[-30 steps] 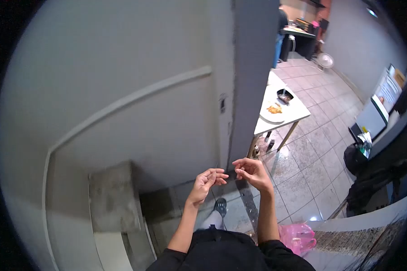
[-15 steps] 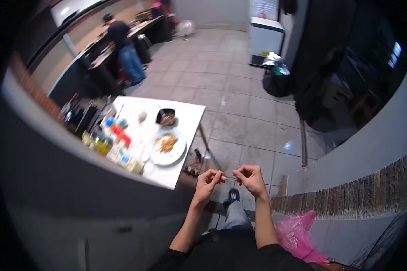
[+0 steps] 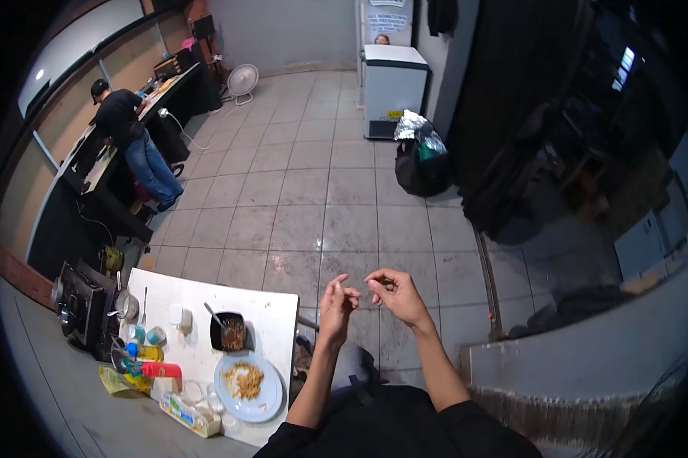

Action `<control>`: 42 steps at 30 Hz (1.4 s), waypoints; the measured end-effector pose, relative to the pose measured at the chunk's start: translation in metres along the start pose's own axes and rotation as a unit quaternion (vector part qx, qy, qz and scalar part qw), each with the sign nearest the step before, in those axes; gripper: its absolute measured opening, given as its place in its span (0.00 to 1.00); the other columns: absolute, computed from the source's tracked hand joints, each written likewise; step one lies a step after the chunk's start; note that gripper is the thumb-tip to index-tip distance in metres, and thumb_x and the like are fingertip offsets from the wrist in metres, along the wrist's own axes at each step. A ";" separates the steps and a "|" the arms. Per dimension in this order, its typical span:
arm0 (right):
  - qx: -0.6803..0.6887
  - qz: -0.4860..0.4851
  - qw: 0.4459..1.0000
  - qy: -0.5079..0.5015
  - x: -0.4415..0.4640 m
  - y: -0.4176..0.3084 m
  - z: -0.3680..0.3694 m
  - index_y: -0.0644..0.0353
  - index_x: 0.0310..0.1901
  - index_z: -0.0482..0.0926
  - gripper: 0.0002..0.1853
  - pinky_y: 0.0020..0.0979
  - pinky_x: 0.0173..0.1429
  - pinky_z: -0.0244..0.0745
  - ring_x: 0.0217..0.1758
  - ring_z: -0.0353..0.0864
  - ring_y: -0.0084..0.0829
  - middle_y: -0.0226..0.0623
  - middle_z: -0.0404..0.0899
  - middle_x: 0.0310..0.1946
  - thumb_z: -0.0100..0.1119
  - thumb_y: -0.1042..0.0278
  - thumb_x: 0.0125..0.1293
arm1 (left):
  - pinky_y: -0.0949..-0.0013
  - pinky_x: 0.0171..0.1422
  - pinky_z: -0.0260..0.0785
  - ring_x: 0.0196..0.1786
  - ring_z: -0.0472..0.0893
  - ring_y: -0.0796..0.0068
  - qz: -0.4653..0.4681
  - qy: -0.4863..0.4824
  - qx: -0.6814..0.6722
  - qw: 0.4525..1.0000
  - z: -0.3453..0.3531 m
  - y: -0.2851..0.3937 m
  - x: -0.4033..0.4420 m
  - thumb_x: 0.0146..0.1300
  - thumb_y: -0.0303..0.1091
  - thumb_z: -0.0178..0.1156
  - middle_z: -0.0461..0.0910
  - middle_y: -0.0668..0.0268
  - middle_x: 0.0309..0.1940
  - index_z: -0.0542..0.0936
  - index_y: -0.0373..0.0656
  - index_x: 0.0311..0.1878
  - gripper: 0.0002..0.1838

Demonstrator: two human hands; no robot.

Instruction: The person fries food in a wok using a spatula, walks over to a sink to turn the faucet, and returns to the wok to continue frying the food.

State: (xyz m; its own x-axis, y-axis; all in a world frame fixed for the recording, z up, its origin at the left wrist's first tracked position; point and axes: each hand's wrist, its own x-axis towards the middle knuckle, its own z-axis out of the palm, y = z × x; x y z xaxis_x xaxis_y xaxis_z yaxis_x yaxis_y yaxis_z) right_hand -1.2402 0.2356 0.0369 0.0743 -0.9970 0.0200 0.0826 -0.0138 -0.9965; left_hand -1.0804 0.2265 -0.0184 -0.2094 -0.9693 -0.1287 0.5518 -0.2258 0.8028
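Observation:
My left hand [image 3: 338, 311] is held up in front of my body, just right of the white table. Its fingers are apart and partly bent, and I see nothing in it. Close beside it, without touching, is my right hand [image 3: 396, 296], its thumb and index fingertips brought together; whether anything tiny sits between them I cannot make out. On the white table [image 3: 271, 317], nearest to my left hand, stand a light-blue plate [image 3: 228, 402] of noodle-like food and a black square bowl [image 3: 216, 334] with a spoon in it and brown food.
A red bottle [image 3: 161, 370], an egg carton [image 3: 182, 416] and several jars share the table. A stove [image 3: 88, 309] stands left. Farther off are a person [image 3: 122, 118] at a counter, a fan [image 3: 242, 82], a white freezer [image 3: 395, 91] and a black bag [image 3: 420, 172].
My view has swung right and upward, and the pink bag has left it. The left hand's fingers have spread from a pinch; the right hand stays pinched. The hands remain apart.

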 end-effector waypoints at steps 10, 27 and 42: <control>-0.118 0.001 0.991 -0.068 0.272 0.030 0.057 0.70 0.35 0.81 0.04 0.19 0.25 0.73 0.22 0.78 0.18 0.32 0.80 0.23 0.63 0.77 0.63 | 0.76 0.40 0.69 0.33 0.76 0.81 0.104 0.131 -0.105 0.980 -0.105 0.053 0.229 0.72 0.43 0.54 0.79 0.66 0.34 0.71 0.45 0.44 0.11; -0.139 -0.139 0.857 -0.477 0.600 0.039 0.351 0.69 0.39 0.80 0.05 0.22 0.28 0.75 0.26 0.82 0.21 0.34 0.77 0.29 0.58 0.83 0.63 | 0.75 0.40 0.68 0.32 0.74 0.81 0.287 0.500 -0.146 0.804 -0.306 0.255 0.344 0.73 0.42 0.52 0.76 0.71 0.29 0.74 0.46 0.35 0.13; -0.062 -0.135 0.636 -0.757 0.656 0.050 0.688 0.69 0.37 0.85 0.05 0.23 0.29 0.72 0.24 0.79 0.21 0.38 0.83 0.24 0.63 0.79 0.60 | 0.77 0.39 0.65 0.33 0.72 0.81 0.472 0.691 -0.145 0.528 -0.480 0.398 0.293 0.73 0.38 0.53 0.74 0.70 0.30 0.74 0.44 0.38 0.09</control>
State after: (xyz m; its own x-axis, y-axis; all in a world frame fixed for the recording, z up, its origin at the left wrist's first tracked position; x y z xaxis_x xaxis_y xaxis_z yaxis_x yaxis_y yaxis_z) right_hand -0.5032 -0.3669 0.0556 0.9538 0.2584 0.1530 0.2230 -0.2683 -0.9372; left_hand -0.5345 -0.1943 -0.0157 0.9479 0.2369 -0.2132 0.0260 0.6092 0.7926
